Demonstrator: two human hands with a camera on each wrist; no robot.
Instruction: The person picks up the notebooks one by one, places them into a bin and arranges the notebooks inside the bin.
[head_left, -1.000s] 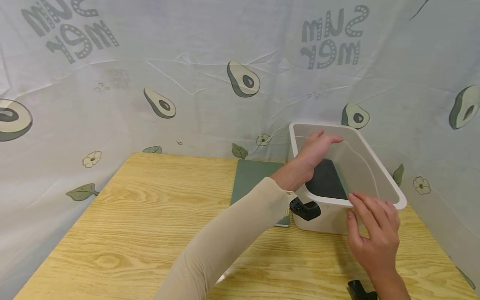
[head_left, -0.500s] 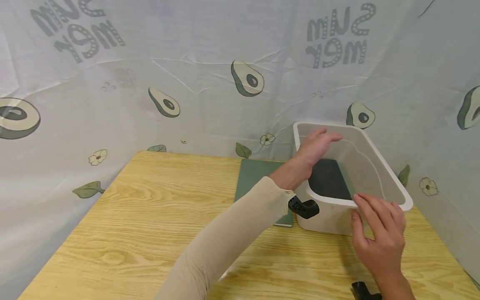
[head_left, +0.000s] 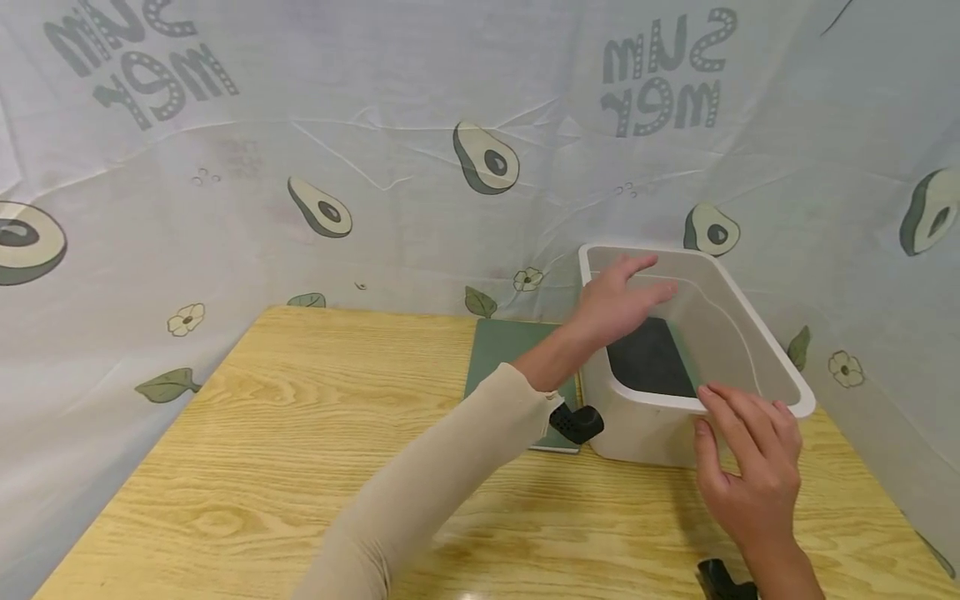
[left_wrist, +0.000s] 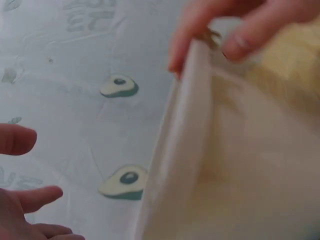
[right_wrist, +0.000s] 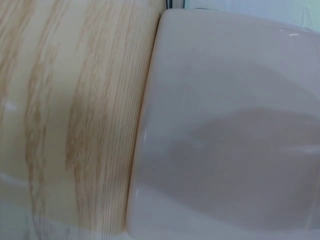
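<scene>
The right hand (head_left: pixel 750 467) lies with its fingers (head_left: pixel 731 408) nearly straight and spread over the near rim of a white plastic bin (head_left: pixel 757 333), the thumb against the bin's outer near wall; this reads as a steadying press rather than a clenched grip. The left hand (head_left: pixel 615 300), on an arm in a beige sleeve (head_left: pixel 442 475), hovers above the bin's left rim with fingers extended and relaxed, holding nothing. The left wrist view shows those fingertips (left_wrist: pixel 20 140) apart from the bin's edge, not touching it. The bin is rectangular with rounded corners and smooth, glossy, slightly flared walls; inside it, on the floor, lies a flat dark pad or mat (head_left: pixel 648 358), whose exact nature cannot be told. The bin stands on a light wooden table (head_left: pixel 300 467) near its far right corner, probably held there so it does not slide. Just left of the bin, touching or nearly touching it, lies a flat green board or book (head_left: pixel 502 350). Behind the bin hangs a pale curtain (head_left: pixel 375 167) printed with avocados. Black wrist-camera mounts show near each wrist.
</scene>
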